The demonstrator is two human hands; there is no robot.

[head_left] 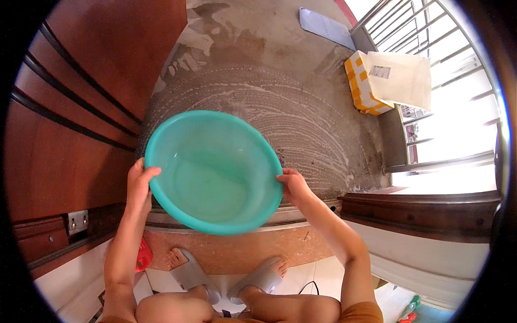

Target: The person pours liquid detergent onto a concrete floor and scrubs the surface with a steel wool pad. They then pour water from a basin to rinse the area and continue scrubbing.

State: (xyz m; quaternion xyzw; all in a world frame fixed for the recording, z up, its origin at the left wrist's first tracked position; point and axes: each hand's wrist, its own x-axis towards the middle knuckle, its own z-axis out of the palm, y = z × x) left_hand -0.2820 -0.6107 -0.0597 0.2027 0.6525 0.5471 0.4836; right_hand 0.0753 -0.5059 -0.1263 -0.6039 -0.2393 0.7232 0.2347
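A large teal plastic basin (207, 185) is held up in front of me, above the doorway threshold, its inside facing me. Some clear liquid may lie in it, but I cannot tell for sure. My left hand (140, 183) grips its left rim, the thumb over the edge. On the opposite rim, my right hand (294, 185) is closed, with the fingers partly hidden by the basin's side. Beyond the basin, the wet concrete floor (258, 102) carries curved streaks of whitish suds.
A brown door (97, 70) stands along the left. At the right, a white foam box (366, 83) with yellow tape sits by metal railings (452, 64); a flat pale board (326, 27) lies farther back. My slippered feet stand behind the wooden threshold (237, 245), near a red plastic item (144, 255).
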